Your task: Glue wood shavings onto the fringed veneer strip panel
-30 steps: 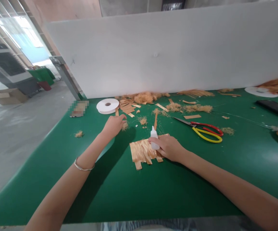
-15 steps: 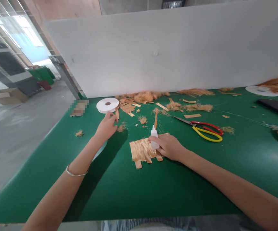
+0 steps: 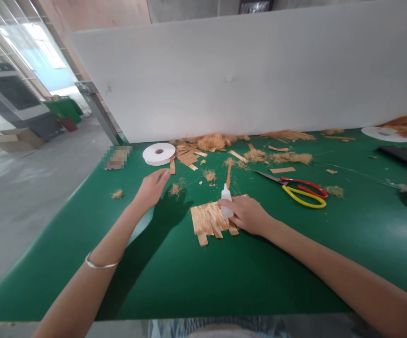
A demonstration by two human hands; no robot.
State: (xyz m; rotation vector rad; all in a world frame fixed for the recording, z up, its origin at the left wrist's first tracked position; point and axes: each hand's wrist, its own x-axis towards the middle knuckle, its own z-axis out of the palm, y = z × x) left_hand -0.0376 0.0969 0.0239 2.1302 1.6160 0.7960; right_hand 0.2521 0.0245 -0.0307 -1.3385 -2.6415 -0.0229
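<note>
My right hand (image 3: 247,213) is closed around a small white squeeze bottle (image 3: 226,203), its narrow nozzle pointing away from me. Beneath that hand lies a mat of tan strips (image 3: 207,220), woven or laid side by side, with loose ends toward me. One brown strip (image 3: 229,172) sticks out just beyond the nozzle. Above the table at the left, my left hand (image 3: 152,188) has its fingers loosely extended, and nothing shows in them. Its fingertips are nearest a short tan strip (image 3: 172,165) beside a white roll (image 3: 159,154).
Red-and-yellow-handled scissors (image 3: 295,188) lie right of the mat. Cut strips (image 3: 188,157) and fibre tufts (image 3: 217,141) line the back of the green table (image 3: 175,291), against a white upright panel (image 3: 224,84). A dark flat object (image 3: 403,157) rests far right.
My left hand has drawn back slightly to the left from the short strip and its fingers have straightened. The right hand and bottle stay put over the mat.
</note>
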